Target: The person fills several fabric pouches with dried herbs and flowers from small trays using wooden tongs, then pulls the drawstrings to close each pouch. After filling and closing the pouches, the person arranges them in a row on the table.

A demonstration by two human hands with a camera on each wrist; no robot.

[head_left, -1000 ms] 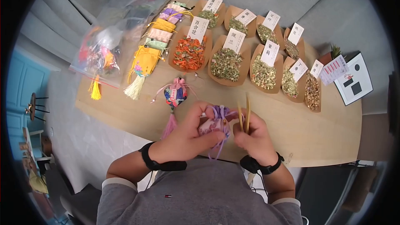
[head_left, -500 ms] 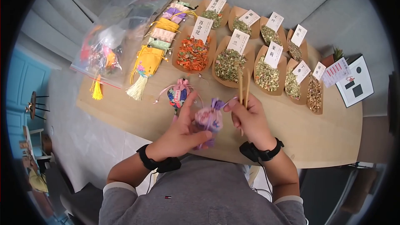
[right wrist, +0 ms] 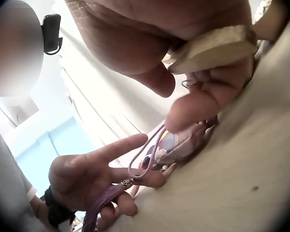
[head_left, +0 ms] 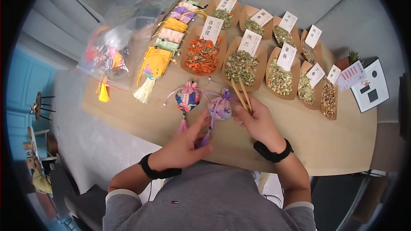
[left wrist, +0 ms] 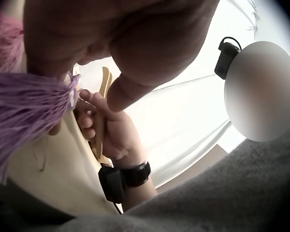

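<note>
On the table before me lies a purple and pink drawstring sachet [head_left: 219, 108]. Its purple tassel [left wrist: 26, 106] trails over my left hand [head_left: 183, 149], whose fingers are stretched out beside the sachet, as the right wrist view also shows. My right hand [head_left: 262, 122] grips wooden tongs [head_left: 242, 94], their tips pointing toward the trays. The right fingertips are just right of the sachet. Left of it rests a second sachet [head_left: 187, 96], pink and dark blue, with a pink tassel partly covered by my left hand.
Paper trays of dried herbs with labels stand at the back, one holding orange petals [head_left: 203, 55]. A column of small pouches, ending in a yellow one [head_left: 155, 62], runs along the left beside a clear plastic bag [head_left: 109, 55]. A framed card [head_left: 371, 86] leans at the right.
The purple sachet has gone from between both hands down to the table beside the other one. My left hand has let go of it; the tongs stay in my right hand.
</note>
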